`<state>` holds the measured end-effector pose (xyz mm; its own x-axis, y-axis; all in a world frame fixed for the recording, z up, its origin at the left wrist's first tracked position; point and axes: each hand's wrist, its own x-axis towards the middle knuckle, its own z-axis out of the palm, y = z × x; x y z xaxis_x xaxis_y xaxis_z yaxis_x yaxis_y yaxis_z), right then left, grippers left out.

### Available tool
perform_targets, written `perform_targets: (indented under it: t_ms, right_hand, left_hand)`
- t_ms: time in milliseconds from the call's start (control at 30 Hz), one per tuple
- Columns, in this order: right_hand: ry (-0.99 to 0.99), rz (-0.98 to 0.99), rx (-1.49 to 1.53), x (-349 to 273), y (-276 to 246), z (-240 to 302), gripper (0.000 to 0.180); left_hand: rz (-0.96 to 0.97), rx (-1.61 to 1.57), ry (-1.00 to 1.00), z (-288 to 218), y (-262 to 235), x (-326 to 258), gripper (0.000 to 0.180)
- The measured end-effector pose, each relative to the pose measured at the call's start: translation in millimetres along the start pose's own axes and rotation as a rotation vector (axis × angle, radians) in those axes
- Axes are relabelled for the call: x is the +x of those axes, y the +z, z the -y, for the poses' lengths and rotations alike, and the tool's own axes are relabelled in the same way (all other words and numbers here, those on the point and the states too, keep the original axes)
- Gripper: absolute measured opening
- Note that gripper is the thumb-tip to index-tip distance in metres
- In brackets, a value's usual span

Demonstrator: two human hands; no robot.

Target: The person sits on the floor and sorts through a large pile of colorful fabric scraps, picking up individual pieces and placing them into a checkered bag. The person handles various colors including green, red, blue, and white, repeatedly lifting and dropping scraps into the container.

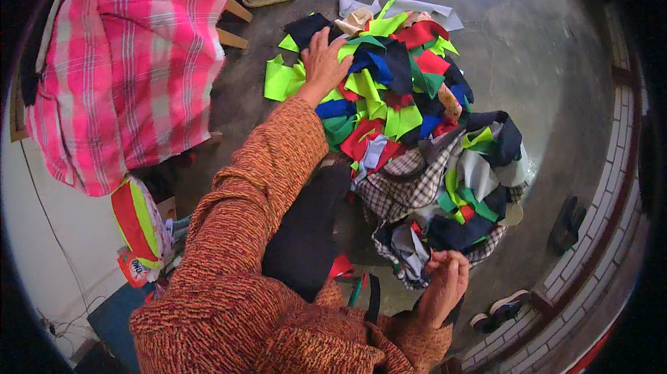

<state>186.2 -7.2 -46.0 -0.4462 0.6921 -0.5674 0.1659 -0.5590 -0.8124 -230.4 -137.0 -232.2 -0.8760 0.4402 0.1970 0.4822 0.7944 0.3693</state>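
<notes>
On the floor (528, 40), our left hand (324, 61) lies open, pressing the scrap pile (410, 117); our right hand (445, 284) pinches the dark scrap (451, 234) — we lift gently, steadying the pile's near edge.

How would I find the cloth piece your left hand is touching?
Start at the big pile of cloth scraps on the grey floor. Go to its far left edge, where the left hand rests. Just left of it lies a neon yellow-green scrap, the brightest piece there, sticking out onto bare floor.
</notes>
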Motion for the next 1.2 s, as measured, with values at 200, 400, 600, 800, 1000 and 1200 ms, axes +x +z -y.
perform_targets:
  t_ms: [200,400,600,800,1000,1200]
  right_hand:
    - [0.148,-0.031,-0.053,13,-9,-12,0.020]
    - [0.306,-0.116,-0.090,20,-20,-32,0.019]
    - [0.297,-0.047,-0.089,24,-10,-32,0.019]
    - [0.316,-0.022,-0.109,23,-6,-30,0.019]
    - [0.334,-0.010,-0.161,19,-6,-29,0.019]
    - [0.346,0.001,-0.146,20,-9,-31,0.020]
  left_hand:
    - [0.287,0.114,-0.042,-2,60,50,0.041]
    - [0.517,0.088,-0.328,17,95,76,0.051]
    - [0.122,-0.047,-0.310,37,106,48,0.063]
    - [-0.272,-1.139,-0.246,19,6,15,0.040]
    - [-0.220,-1.722,-0.466,13,-46,-7,0.042]
    - [-0.085,-1.633,-0.452,-1,-48,-27,0.064]
